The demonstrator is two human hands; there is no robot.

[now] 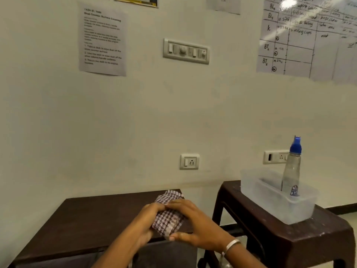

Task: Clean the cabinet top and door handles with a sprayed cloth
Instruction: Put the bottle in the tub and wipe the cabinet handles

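Note:
A folded checked cloth (pixel 168 215) in purple and white is held between both hands above the right end of the dark brown cabinet top (pixel 92 221). My left hand (pixel 148 219) grips its left side, fingers curled over the top. My right hand (pixel 191 223) holds its right side with the thumb under the near edge. A clear spray bottle (pixel 292 171) with a blue nozzle stands upright in a translucent plastic tub (pixel 270 198) to the right. The cabinet doors and handles lie below the frame's lower edge, mostly hidden by my arms.
The tub sits on a dark brown plastic stool (pixel 309 233) right of the cabinet, with a narrow gap between them. The wall behind carries two power sockets (pixel 189 161), a switch panel (pixel 186 51), a printed task sheet (pixel 102 38) and a handwritten chart (pixel 309 35).

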